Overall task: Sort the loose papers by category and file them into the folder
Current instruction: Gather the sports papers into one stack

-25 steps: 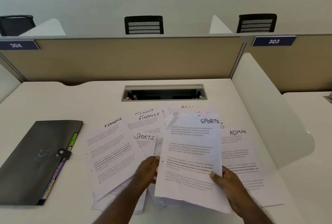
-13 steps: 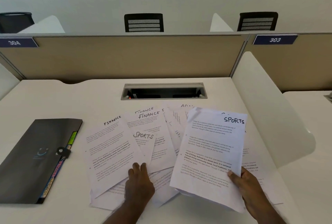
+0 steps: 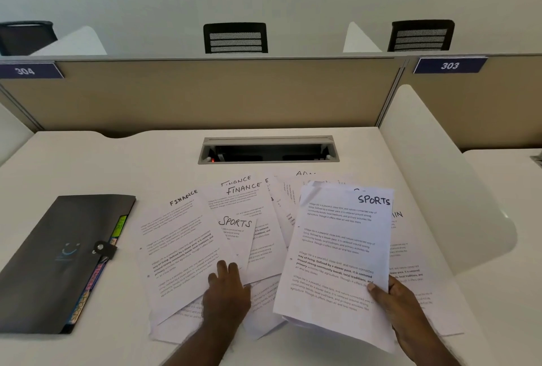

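Loose printed papers lie fanned across the white desk. My right hand (image 3: 401, 310) grips a small stack headed SPORTS (image 3: 337, 248) by its lower right corner and holds it tilted above the pile. My left hand (image 3: 225, 286) rests on the spread with fingertips on the lower edge of another SPORTS sheet (image 3: 237, 236). FINANCE sheets (image 3: 179, 242) lie left and behind it. An ADMIN sheet (image 3: 407, 254) shows partly behind the held stack. The dark grey folder (image 3: 50, 260) lies shut at the left, with coloured tabs along its right edge.
A cable well (image 3: 268, 150) is sunk into the desk behind the papers. A beige partition (image 3: 205, 93) closes the back. A white side divider (image 3: 445, 189) stands at the right. Chair backs show beyond the partition.
My right hand has carried the SPORTS stack to the right. My left hand has let go of that stack and come down onto the sheets on the desk.
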Demonstrator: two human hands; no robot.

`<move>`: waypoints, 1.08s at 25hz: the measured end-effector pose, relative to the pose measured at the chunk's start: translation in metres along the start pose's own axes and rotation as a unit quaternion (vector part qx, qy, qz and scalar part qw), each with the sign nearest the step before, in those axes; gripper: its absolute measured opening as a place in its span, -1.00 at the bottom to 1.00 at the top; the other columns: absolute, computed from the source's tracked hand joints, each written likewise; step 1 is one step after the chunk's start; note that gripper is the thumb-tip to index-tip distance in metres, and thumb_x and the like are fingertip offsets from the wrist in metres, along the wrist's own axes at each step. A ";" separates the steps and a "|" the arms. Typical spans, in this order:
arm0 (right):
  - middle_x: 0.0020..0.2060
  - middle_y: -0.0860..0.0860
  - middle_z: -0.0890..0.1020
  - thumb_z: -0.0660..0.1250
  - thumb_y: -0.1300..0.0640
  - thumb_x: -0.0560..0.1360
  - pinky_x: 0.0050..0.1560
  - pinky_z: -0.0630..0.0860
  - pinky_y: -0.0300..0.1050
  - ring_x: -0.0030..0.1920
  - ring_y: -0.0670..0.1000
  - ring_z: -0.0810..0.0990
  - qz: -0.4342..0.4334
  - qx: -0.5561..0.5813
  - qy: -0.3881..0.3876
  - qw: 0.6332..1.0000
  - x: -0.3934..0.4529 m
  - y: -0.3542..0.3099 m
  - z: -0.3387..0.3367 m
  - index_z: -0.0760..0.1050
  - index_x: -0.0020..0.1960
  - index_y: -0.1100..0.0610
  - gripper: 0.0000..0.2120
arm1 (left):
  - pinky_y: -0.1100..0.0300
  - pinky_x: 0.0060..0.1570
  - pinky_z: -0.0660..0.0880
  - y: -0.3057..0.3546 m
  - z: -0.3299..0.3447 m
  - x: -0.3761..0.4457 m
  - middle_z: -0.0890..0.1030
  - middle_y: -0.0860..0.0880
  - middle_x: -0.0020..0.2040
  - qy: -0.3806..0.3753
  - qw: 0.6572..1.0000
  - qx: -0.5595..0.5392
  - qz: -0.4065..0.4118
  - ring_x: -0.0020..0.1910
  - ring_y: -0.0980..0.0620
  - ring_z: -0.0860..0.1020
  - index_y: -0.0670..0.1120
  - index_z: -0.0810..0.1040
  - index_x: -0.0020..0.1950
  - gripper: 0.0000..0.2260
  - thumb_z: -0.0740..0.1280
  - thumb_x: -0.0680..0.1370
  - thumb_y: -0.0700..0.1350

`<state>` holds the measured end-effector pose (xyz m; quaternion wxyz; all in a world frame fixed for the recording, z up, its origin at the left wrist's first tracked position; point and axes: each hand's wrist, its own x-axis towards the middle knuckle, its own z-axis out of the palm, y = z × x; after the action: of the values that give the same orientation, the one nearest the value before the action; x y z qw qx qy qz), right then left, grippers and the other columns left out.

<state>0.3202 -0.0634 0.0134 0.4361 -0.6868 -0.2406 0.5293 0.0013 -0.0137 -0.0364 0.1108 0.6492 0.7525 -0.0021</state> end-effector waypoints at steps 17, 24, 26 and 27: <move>-0.09 0.05 0.73 0.34 0.27 0.52 -0.08 0.60 0.00 -0.08 0.14 0.69 0.002 -0.056 -0.003 0.998 0.001 0.007 0.002 0.61 0.04 0.09 -0.84 | 0.19 -0.18 0.57 0.018 -0.050 0.005 0.45 0.02 -0.04 0.036 0.999 -0.029 0.005 -0.15 0.07 0.46 -0.02 0.44 -0.10 -0.85 0.22 0.50 0.05; -0.06 -0.01 0.72 0.31 0.31 0.53 -0.07 0.62 -0.05 -0.07 0.06 0.70 -0.023 -0.098 -0.045 0.994 -0.004 0.007 0.029 0.59 -0.02 -0.02 -0.77 | 0.26 -0.32 0.43 0.053 -0.123 0.010 0.41 0.10 -0.13 0.070 0.990 -0.116 0.050 -0.22 0.06 0.46 0.00 0.36 -0.17 -0.82 0.18 0.53 0.08; -0.07 -0.02 0.73 0.30 0.32 0.53 -0.06 0.64 -0.05 -0.09 0.02 0.71 -0.027 -0.110 -0.059 0.992 -0.004 0.007 0.038 0.60 -0.02 -0.04 -0.74 | 0.27 -0.29 0.46 0.065 -0.135 0.004 0.44 0.10 -0.10 0.077 0.985 -0.132 0.082 -0.22 0.08 0.47 0.01 0.38 -0.12 -0.84 0.20 0.55 0.08; -0.07 -0.03 0.73 0.30 0.31 0.53 -0.02 0.64 0.00 -0.08 0.02 0.71 -0.027 -0.115 -0.066 0.991 -0.005 0.006 0.043 0.60 -0.01 -0.04 -0.73 | 0.29 -0.29 0.44 0.071 -0.137 0.001 0.46 0.09 -0.08 0.072 0.982 -0.145 0.101 -0.23 0.10 0.49 0.02 0.39 -0.10 -0.85 0.20 0.57 0.08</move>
<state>0.2773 -0.0556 0.0082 0.3519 -0.6892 -0.3466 0.5301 0.0481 0.0185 0.1074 0.1484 0.6977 0.6811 0.1649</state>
